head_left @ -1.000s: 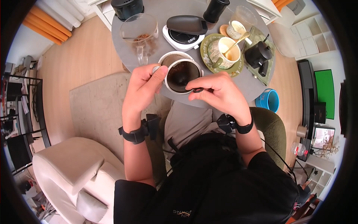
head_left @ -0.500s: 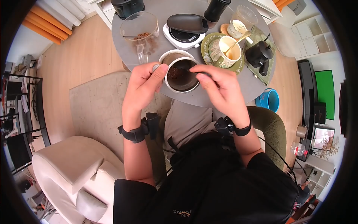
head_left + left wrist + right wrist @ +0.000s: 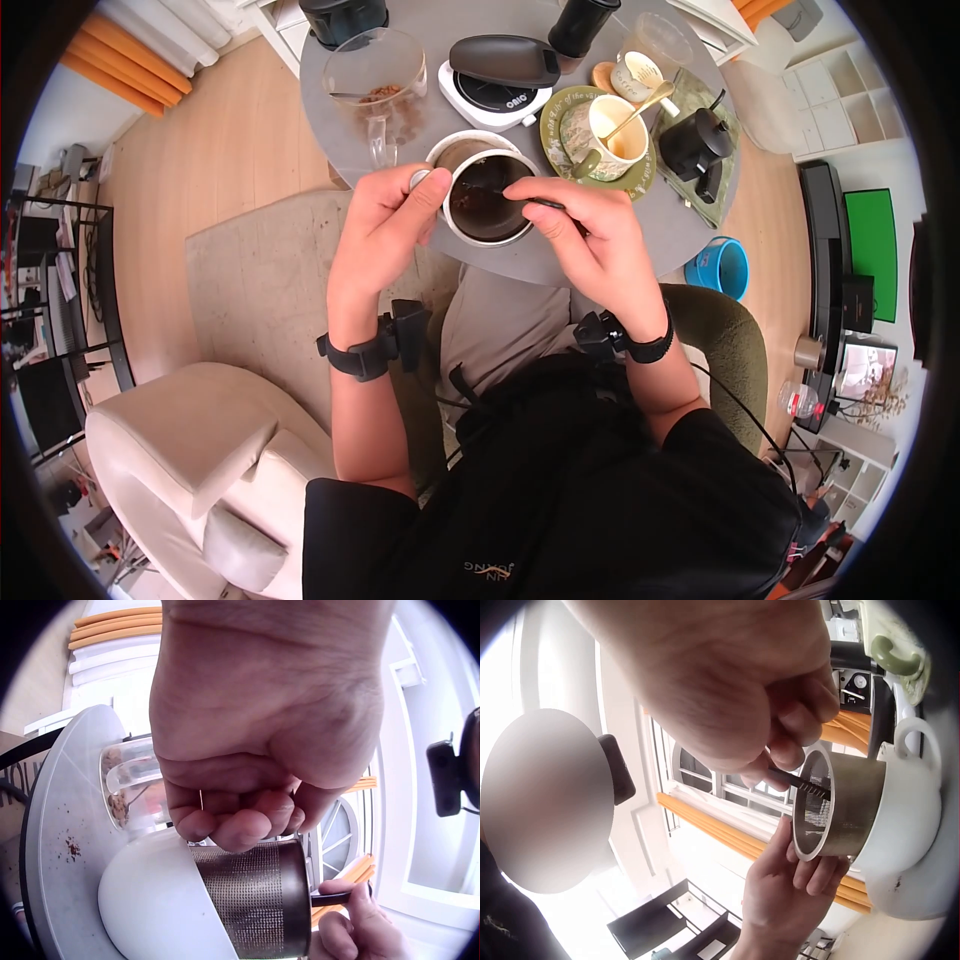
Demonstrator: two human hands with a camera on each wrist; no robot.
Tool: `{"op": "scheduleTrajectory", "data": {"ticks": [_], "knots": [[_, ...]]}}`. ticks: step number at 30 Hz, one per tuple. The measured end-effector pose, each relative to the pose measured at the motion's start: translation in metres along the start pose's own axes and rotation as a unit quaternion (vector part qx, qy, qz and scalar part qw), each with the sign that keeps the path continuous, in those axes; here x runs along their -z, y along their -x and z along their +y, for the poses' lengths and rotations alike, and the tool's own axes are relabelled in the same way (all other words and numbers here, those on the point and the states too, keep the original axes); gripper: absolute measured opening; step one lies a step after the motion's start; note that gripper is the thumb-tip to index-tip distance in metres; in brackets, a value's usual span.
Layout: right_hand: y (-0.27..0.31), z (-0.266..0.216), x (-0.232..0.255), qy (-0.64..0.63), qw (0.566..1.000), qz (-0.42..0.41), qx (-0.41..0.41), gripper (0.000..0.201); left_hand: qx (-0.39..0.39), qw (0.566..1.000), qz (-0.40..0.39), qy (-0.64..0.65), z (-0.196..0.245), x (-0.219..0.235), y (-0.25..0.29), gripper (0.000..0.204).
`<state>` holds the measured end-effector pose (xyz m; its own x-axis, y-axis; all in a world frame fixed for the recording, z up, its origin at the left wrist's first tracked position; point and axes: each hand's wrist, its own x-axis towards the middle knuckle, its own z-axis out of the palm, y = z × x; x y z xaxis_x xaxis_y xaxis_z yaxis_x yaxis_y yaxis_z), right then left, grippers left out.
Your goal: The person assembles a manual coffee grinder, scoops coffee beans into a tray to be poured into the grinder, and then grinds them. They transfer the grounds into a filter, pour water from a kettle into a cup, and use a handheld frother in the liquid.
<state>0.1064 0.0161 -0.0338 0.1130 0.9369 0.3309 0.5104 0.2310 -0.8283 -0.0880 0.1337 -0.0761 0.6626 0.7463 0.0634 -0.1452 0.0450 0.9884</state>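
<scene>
A mesh metal filter basket (image 3: 255, 900) sits tilted in the mouth of a white mug (image 3: 161, 907), its rim raised toward the person. My left hand (image 3: 385, 230) grips it at the left side of the rim, fingers curled. Dark brown bits cling to the inside wall of the basket. My right hand (image 3: 600, 235) pinches a thin black stick (image 3: 799, 782) with a ridged, bristle-like end, which reaches into the basket from the right. The mug's handle shows in the right wrist view, and the basket's lower part is hidden inside the mug.
On the grey table (image 3: 400, 160) stand a glass jug (image 3: 375, 85) with brown pieces, a white scale (image 3: 495, 105) bearing a black tray (image 3: 505, 62), a patterned cup (image 3: 610, 130) with a spoon on a green saucer (image 3: 560, 100), and a black pitcher (image 3: 690, 145). Brown crumbs (image 3: 71, 849) lie near the mug.
My right hand has swung from the basket's near edge up to its right side, moving the stick inside. The brown bits have shifted in the basket. My left hand keeps its hold.
</scene>
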Motion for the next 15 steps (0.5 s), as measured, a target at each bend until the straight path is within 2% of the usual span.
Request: {"op": "scheduleTrajectory", "data": {"ticks": [3,7,10,13,15], "knots": [[-0.0022,0.0040,-0.0026,0.014,0.999,-0.037,0.013,0.014,-0.002,1.000,-0.004,0.002,-0.0023,0.0014,-0.0013,0.042],[-0.0016,0.0003,-0.0008,0.009,0.999,-0.041,0.000,0.014,0.003,1.000,-0.005,0.006,-0.0005,0.0015,-0.0004,0.042],[-0.0018,-0.0002,-0.0001,0.003,1.000,-0.010,0.009,0.016,0.001,1.000,-0.006,0.003,-0.0012,0.0015,-0.0004,0.042],[-0.0020,0.0020,-0.0006,0.030,0.998,-0.046,0.004,0.018,0.002,1.000,-0.003,-0.002,-0.0009,0.0014,-0.0008,0.042],[-0.0015,-0.0028,0.0039,0.046,0.994,-0.091,-0.029,0.021,-0.002,1.000,-0.003,-0.002,-0.0006,0.0023,-0.0005,0.042]]}}
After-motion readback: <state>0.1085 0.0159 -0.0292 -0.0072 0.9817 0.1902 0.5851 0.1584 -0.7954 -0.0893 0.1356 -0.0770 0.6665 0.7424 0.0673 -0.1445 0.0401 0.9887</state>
